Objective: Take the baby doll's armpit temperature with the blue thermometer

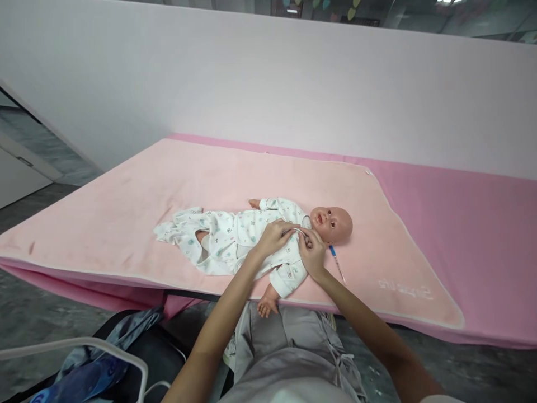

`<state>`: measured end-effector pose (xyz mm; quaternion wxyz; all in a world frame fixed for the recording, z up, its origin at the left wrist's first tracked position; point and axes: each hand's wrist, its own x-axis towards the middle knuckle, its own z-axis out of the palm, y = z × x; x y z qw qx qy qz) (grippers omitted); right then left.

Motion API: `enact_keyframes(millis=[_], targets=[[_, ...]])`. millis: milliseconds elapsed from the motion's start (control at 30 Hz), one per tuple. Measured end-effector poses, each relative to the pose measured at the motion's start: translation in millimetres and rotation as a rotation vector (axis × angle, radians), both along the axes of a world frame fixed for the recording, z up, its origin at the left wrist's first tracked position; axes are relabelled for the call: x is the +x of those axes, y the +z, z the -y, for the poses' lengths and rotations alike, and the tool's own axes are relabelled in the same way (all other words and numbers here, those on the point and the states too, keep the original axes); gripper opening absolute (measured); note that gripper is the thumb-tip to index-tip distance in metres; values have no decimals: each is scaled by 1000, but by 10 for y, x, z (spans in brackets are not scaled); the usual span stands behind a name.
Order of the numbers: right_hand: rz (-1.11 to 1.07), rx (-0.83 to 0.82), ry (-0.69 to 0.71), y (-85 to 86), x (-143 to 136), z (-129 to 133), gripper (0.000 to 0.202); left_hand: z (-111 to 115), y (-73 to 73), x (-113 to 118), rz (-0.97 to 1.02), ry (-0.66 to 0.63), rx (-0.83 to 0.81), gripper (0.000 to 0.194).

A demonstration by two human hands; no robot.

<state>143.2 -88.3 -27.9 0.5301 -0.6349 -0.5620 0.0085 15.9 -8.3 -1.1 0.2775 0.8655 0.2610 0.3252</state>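
A baby doll (333,224) lies on its back with its head to the right, dressed in white patterned baby clothes (251,224). My left hand (274,236) is at the doll's chest, its fingertips closed on the edge of the clothes near the neck. Close beside it, my right hand (312,252) pinches the same edge at the collar, fingers bent. The fingertips of both hands nearly meet, and the cloth between them is partly hidden. Next to the doll's head, just right of my right hand, lies a slim thermometer (338,263) with a blue end.
The doll rests on a peach mat (235,162) over a pink-covered table (482,235). A white partition (268,84) rises behind. At lower left stands a black chair (155,352) with bluish cloth (92,369) and a pale curved tube (104,344). One doll hand reaches past the front edge.
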Motion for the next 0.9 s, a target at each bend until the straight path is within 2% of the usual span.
enact_keyframes(millis=[200, 633, 900], targets=[[-29, -20, 70, 33, 35, 4, 22, 6, 44, 10, 1, -42, -6, 29], [-41, 24, 67, 3, 112, -35, 20, -6, 107, 16, -6, -25, -111, 29], [21, 30, 108, 22, 144, -43, 26, 5, 60, 21, 88, 3, -186, 29]])
